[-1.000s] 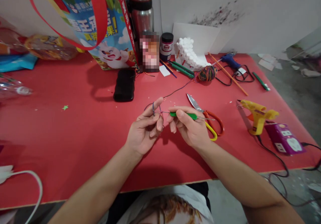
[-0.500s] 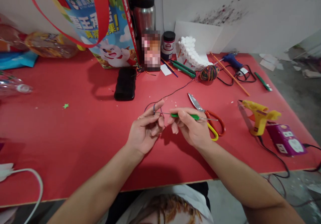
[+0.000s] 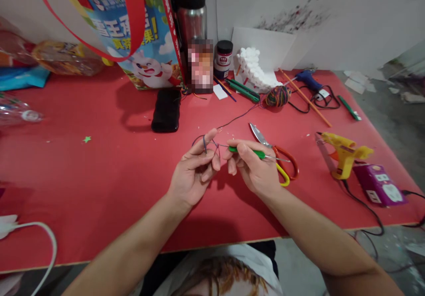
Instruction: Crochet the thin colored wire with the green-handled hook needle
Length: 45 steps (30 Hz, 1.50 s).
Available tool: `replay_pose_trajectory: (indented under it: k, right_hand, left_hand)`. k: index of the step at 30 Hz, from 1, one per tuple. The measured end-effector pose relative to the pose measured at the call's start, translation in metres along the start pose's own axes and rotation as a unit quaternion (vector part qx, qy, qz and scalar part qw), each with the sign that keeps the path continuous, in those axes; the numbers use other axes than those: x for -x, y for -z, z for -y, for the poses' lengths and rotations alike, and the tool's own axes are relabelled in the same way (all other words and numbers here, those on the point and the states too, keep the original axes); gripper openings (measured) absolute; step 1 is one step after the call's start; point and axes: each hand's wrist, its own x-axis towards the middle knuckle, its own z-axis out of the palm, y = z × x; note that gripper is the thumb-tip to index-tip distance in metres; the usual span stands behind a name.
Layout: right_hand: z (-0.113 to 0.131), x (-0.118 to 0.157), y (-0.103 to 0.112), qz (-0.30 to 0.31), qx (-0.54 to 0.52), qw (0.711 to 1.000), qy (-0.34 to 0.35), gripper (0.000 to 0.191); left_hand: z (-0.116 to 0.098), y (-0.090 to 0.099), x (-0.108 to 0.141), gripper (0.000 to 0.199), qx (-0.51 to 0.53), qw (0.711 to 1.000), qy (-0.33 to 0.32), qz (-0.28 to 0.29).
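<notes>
In my right hand (image 3: 257,170) is a crochet hook with a green handle (image 3: 257,153), its thin metal shaft pointing left. My left hand (image 3: 194,172) pinches a small bit of dark yarn (image 3: 205,143), which wraps round the raised index finger. Near the hook's tip the yarn forms a small reddish-purple loop (image 3: 218,146); whether the tip sits inside it is too small to tell. From the left hand the strand runs back to a multicoloured yarn ball (image 3: 278,96). Scissors (image 3: 280,154) with red and yellow handles lie partly behind the right hand.
A yellow glue gun (image 3: 345,154) and a purple box (image 3: 380,184) stand at the right. Behind my hands are a black phone (image 3: 166,110), a green cutter (image 3: 243,90), a dark jar (image 3: 223,59) and a steel flask (image 3: 190,17). A large printed bag (image 3: 149,61) stands back left.
The hook has drawn slightly right, away from the left index finger, and its tip now lies by the yarn loop. The left hand's fingers have shifted a little.
</notes>
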Motion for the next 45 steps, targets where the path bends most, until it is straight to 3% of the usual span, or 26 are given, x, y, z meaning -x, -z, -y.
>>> replay_pose_trajectory:
  k: [10,16,21,32,39,45]
  right_hand:
    - [0.007,0.008,-0.003,-0.020,0.156,0.986,0.051,0.017]
    - [0.009,0.013,-0.008,-0.018,0.327,0.927,0.183,0.021]
    - [0.006,0.016,-0.008,-0.006,0.370,0.908,0.197,0.028]
    - [0.003,0.012,0.000,0.037,0.321,0.919,0.224,0.035]
    - [0.007,0.014,0.002,0.026,0.247,0.962,0.113,0.027]
    - [0.012,0.013,0.000,0.022,0.221,0.970,0.103,0.024]
  left_hand:
    - [0.001,-0.005,0.004,0.047,-0.031,0.998,-0.045,-0.011]
    - [0.005,-0.006,0.002,0.047,-0.012,0.999,-0.045,-0.011]
    - [0.005,-0.006,0.004,0.050,0.050,0.999,-0.012,-0.004]
    - [-0.006,-0.005,0.004,0.051,0.083,0.996,0.011,0.029]
    - [-0.015,-0.005,0.004,0.052,0.069,0.997,0.019,0.023]
    - [-0.018,-0.004,0.004,0.057,0.076,0.996,0.028,0.025]
